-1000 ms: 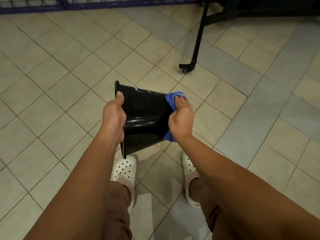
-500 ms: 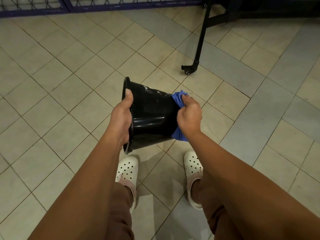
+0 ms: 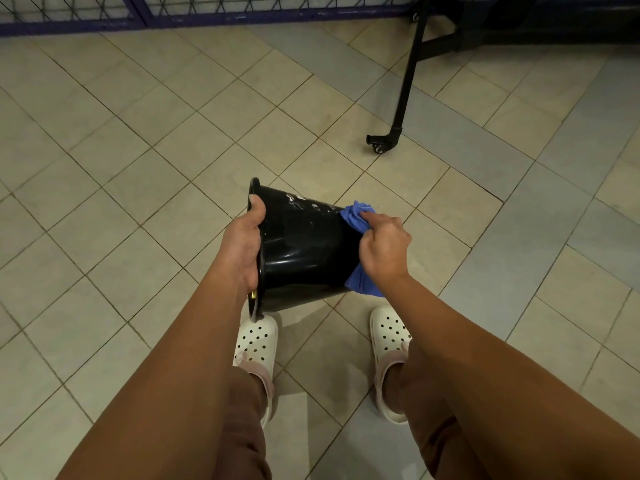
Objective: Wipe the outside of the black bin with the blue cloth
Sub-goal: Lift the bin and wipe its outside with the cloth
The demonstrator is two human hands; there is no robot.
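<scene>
Items, left to right:

1. Tiled floor [image 3: 104, 209]: beige tiles laid on the diagonal, grey ones towards the right. A purple-framed mesh fence [image 3: 86, 15] runs along its far edge.
2. Left grip [image 3: 242, 247]: your hand clasps the rim of the bin's mouth, with the thumb lying along the rim's upper part. Holding the bin.
3. Black bin [image 3: 304, 258]: held off the floor on its side in front of you, above your feet, mouth to the left and narrower base to the right. Glossy wall with pale smears near the top.
4. Blue cloth [image 3: 356, 214]: bunched against the bin's base end; folds show above and below your right hand.
5. Right grip [image 3: 384, 247]: fingers curled round the cloth, pressing it to the bin. Holding the cloth.
6. White clogs [image 3: 256, 341]: perforated, one on each foot, flat on the floor below the bin.
7. Black frame leg [image 3: 405, 81]: slanted, ending in a castor on the floor, well apart from the bin, upper right.
</scene>
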